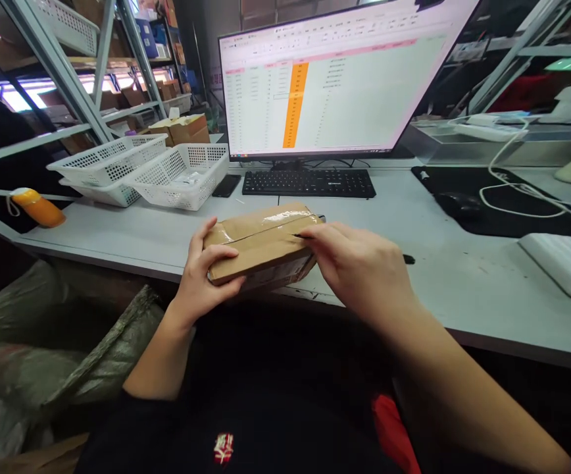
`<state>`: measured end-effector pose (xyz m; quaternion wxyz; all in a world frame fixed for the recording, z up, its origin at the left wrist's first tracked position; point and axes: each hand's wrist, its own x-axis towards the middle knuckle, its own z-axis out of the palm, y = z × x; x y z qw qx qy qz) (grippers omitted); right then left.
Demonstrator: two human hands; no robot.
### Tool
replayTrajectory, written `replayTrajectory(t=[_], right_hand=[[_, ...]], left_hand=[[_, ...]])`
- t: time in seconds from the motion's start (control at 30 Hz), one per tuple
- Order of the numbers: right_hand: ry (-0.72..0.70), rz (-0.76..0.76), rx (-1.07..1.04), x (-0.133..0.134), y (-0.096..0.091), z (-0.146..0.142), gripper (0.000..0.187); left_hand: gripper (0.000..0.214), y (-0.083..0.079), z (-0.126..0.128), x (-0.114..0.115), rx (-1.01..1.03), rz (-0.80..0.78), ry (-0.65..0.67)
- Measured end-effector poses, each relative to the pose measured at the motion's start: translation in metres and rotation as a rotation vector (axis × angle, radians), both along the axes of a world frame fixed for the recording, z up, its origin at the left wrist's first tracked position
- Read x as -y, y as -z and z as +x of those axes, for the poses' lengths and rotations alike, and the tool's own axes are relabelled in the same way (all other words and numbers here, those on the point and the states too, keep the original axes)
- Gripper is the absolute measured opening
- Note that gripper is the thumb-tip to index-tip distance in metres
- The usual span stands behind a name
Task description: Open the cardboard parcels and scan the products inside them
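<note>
A brown cardboard box (260, 247) with shiny clear tape on top is tilted at the desk's front edge. My left hand (204, 266) grips its left end, fingers on top and thumb along the near side. My right hand (364, 266) is closed around a slim dark pointed tool (301, 236), most of which is hidden in the fist. The tool's tip meets the top of the box near the seam between its flaps. A dark rounded end (408, 259) shows behind the right hand; whether it belongs to the tool I cannot tell.
Behind the box are a black keyboard (310, 183), a phone (226, 185) and a monitor (325, 85). White baskets (181, 174) and an orange bottle (39, 207) stand left. A mouse (458, 203) and white cable lie right. An open sack (93, 355) is below left.
</note>
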<state>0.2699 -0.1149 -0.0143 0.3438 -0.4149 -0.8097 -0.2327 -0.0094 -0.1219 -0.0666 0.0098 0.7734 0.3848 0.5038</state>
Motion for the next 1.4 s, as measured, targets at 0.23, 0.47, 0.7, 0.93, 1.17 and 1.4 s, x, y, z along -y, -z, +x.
replayTrajectory(t=[0.23, 0.47, 0.7, 0.93, 1.17, 1.4], right_hand=[[-0.260, 0.151, 0.228, 0.004, -0.022, -0.039, 0.026], [-0.295, 0.276, 0.357, 0.007, -0.020, -0.060, 0.026], [-0.310, 0.316, 0.382, 0.008, -0.025, -0.068, 0.021], [-0.166, 0.346, 0.471, 0.014, -0.034, -0.052, 0.026], [0.193, 0.178, 0.500, -0.014, -0.047, 0.012, 0.042], [0.540, -0.342, 0.275, -0.098, 0.013, 0.111, 0.042]], left_hand=[[0.037, 0.008, 0.009, 0.014, 0.049, 0.103, 0.026], [0.040, 0.017, 0.008, 0.027, 0.049, 0.145, 0.014], [0.042, 0.017, 0.008, 0.025, 0.037, 0.145, 0.003], [0.037, 0.019, 0.007, 0.027, 0.050, 0.176, -0.008], [0.036, 0.017, 0.012, 0.020, 0.063, 0.173, -0.004], [0.036, -0.006, -0.005, 0.019, -0.038, -0.090, -0.001]])
